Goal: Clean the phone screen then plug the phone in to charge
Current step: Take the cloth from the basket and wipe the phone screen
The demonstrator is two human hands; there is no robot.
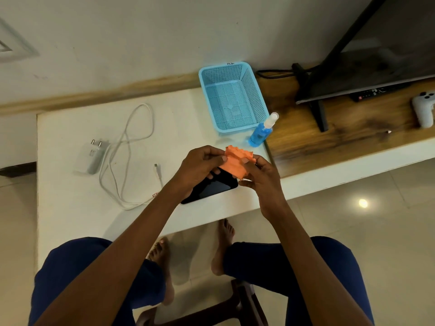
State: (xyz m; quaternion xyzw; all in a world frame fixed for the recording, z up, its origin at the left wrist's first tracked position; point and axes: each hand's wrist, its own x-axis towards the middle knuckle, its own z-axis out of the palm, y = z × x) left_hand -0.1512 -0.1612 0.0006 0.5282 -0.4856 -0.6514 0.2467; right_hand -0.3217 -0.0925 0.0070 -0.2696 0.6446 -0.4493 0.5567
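A black phone (213, 188) lies screen up on the white table (70, 184), partly hidden under my hands. Both hands hold a small orange cloth (236, 162) just above the phone's far end. My left hand (200, 168) pinches the cloth's left edge and my right hand (261, 177) pinches its right side. A white charger plug (90, 156) lies at the left, and its white cable (128, 147) loops across the table. The cable's free connector (157, 166) rests left of the phone.
A light blue mesh basket (231, 97) stands at the back of the table with nothing in it. A blue spray bottle (262, 131) stands beside it. To the right, a wooden shelf (329, 137) carries a TV (376, 50), a remote and a white game controller (424, 109).
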